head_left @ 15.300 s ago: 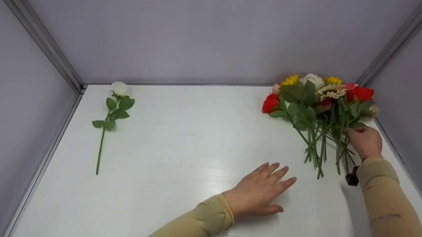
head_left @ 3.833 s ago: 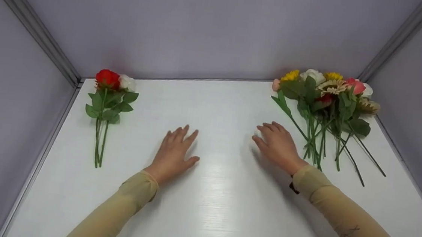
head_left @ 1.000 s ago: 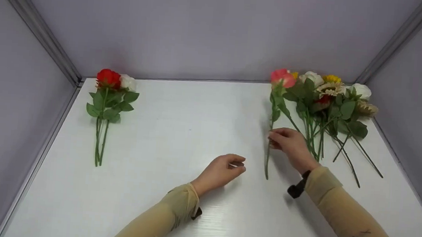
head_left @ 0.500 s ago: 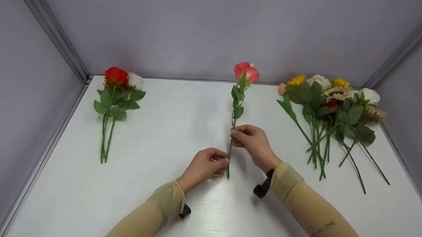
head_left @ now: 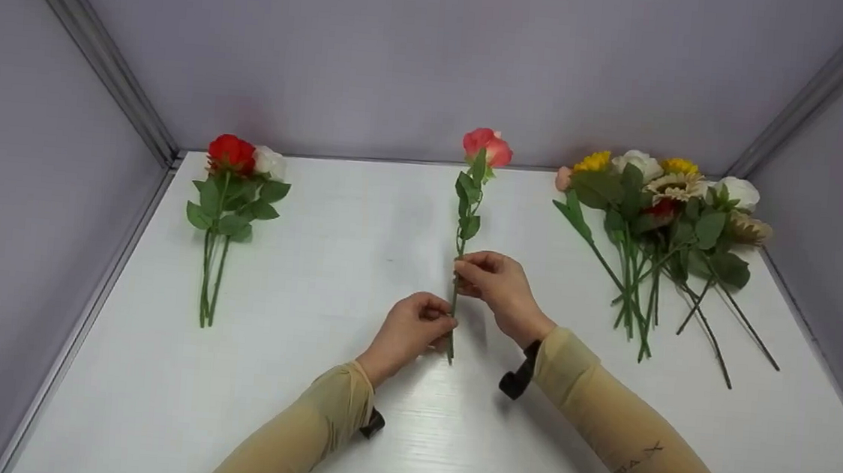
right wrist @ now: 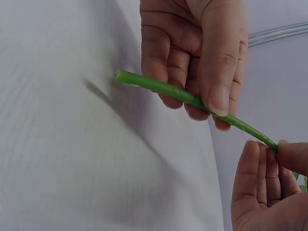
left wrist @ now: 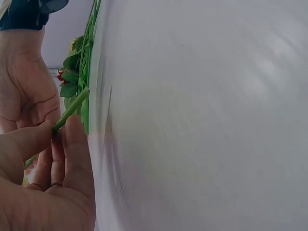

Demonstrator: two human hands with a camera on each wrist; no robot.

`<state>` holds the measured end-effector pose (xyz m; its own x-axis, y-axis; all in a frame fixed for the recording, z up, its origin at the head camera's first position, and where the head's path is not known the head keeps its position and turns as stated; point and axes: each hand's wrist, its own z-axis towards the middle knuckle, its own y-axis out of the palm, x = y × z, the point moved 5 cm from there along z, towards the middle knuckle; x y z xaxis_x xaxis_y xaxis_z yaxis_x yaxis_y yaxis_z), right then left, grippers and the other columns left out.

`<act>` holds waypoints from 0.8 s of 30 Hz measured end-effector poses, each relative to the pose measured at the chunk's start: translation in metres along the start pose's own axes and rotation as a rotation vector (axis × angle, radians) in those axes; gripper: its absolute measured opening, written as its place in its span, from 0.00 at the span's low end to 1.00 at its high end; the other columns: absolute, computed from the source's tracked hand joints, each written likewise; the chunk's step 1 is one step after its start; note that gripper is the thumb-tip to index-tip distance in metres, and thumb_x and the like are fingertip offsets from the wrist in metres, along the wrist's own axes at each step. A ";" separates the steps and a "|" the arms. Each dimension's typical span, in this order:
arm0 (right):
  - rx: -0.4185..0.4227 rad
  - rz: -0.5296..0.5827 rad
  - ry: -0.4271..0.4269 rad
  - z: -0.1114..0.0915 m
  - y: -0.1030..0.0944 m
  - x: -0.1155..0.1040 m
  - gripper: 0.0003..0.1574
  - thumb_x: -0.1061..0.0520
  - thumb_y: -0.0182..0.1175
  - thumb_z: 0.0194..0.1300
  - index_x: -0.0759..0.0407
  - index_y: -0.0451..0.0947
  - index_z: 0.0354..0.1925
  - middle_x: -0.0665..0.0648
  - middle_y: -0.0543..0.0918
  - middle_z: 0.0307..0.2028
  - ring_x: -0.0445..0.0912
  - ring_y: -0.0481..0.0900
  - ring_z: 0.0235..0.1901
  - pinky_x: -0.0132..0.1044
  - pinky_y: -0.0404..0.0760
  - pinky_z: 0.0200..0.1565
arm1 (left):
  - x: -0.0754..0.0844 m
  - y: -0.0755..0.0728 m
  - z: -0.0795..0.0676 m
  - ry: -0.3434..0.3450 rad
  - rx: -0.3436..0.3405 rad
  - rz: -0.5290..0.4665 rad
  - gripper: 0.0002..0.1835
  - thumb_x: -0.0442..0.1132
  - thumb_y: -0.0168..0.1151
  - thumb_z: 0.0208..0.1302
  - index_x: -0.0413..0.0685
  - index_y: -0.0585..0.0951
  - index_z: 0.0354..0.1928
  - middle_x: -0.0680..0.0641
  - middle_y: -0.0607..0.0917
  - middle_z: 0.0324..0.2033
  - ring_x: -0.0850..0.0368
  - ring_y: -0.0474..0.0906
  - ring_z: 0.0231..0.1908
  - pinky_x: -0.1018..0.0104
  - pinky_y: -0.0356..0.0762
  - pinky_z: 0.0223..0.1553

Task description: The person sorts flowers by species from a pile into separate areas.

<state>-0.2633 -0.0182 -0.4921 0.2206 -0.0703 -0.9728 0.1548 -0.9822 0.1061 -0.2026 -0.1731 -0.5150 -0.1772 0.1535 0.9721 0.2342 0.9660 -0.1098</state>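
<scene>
A pink rose stands nearly upright over the middle of the table, its leafy stem between both hands. My left hand pinches the stem near its lower end with thumb and fingers. Higher up, just below the leaves, my right hand pinches the same stem. The right wrist view shows the bare green stem crossing both hands, its cut end free of the table and casting a shadow. In the left wrist view, the stem tip pokes out past the left thumb.
At the back left of the white table lie a red rose and a white rose, stems together. A loose pile of mixed flowers lies at the back right, stems crossing. Grey panels wall the table in.
My right hand took the pink rose from the right-hand pile and brought it left to the middle, where my left hand took its lower stem. Earlier, the red rose joined the white one at left.
</scene>
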 end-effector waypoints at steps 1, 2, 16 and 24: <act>0.002 -0.001 0.001 0.000 0.000 0.000 0.19 0.57 0.68 0.70 0.69 0.80 0.52 0.62 0.83 0.44 0.50 0.84 0.40 0.43 0.86 0.48 | 0.000 0.000 0.000 -0.002 0.001 0.005 0.12 0.36 0.68 0.68 0.39 0.82 0.49 0.44 0.84 0.38 0.54 0.83 0.36 0.59 0.85 0.38; 0.003 -0.003 0.002 0.001 0.000 0.001 0.20 0.57 0.68 0.70 0.70 0.80 0.53 0.62 0.83 0.44 0.50 0.84 0.40 0.43 0.86 0.47 | 0.000 0.001 0.000 -0.003 -0.001 0.009 0.12 0.36 0.68 0.68 0.39 0.82 0.49 0.45 0.84 0.38 0.54 0.83 0.35 0.59 0.85 0.38; 0.027 -0.039 0.002 0.002 -0.003 0.003 0.21 0.59 0.67 0.71 0.71 0.78 0.56 0.64 0.84 0.46 0.52 0.84 0.44 0.42 0.87 0.46 | -0.002 0.002 0.004 0.005 0.011 0.008 0.14 0.39 0.67 0.69 0.40 0.82 0.52 0.45 0.85 0.39 0.54 0.84 0.35 0.58 0.86 0.37; 0.022 -0.058 0.020 0.001 0.000 0.004 0.21 0.58 0.67 0.70 0.70 0.79 0.56 0.63 0.84 0.46 0.52 0.84 0.44 0.42 0.87 0.46 | 0.000 0.000 0.003 0.026 0.026 0.043 0.10 0.38 0.67 0.69 0.41 0.83 0.48 0.46 0.86 0.37 0.55 0.83 0.35 0.60 0.84 0.36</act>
<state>-0.2632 -0.0187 -0.4964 0.2314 -0.0098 -0.9728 0.1470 -0.9881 0.0449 -0.2050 -0.1727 -0.5159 -0.1428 0.1898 0.9714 0.2159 0.9638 -0.1566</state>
